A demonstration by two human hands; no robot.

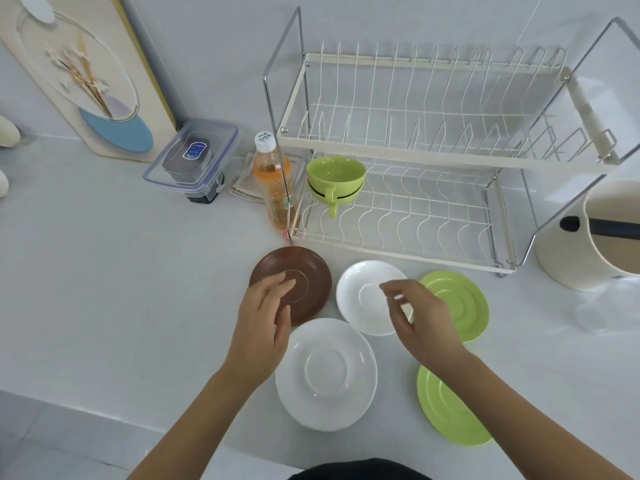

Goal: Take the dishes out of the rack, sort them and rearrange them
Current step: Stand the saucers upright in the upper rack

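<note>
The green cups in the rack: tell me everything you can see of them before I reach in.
The green cups are two, nested one inside the other, light green and glossy like plastic or glazed ceramic. They sit upright at the left end of the dish rack's lower tier, mouths up and empty as far as visible. Their handles point toward the camera, one above the other. Neither hand touches them.

White countertop (121, 271) bearing five saucers in front of a two-tier wire dish rack (408, 209): one brown saucer (308, 271), two white saucers (367, 299) (325, 375) and two green saucers (460, 303) (446, 410). Left of the rack stand an orange drink bottle (273, 181), a folded cloth (247, 185) and a clear lidded container (194, 161). A cream pot (588, 237) sits at its right.
</note>
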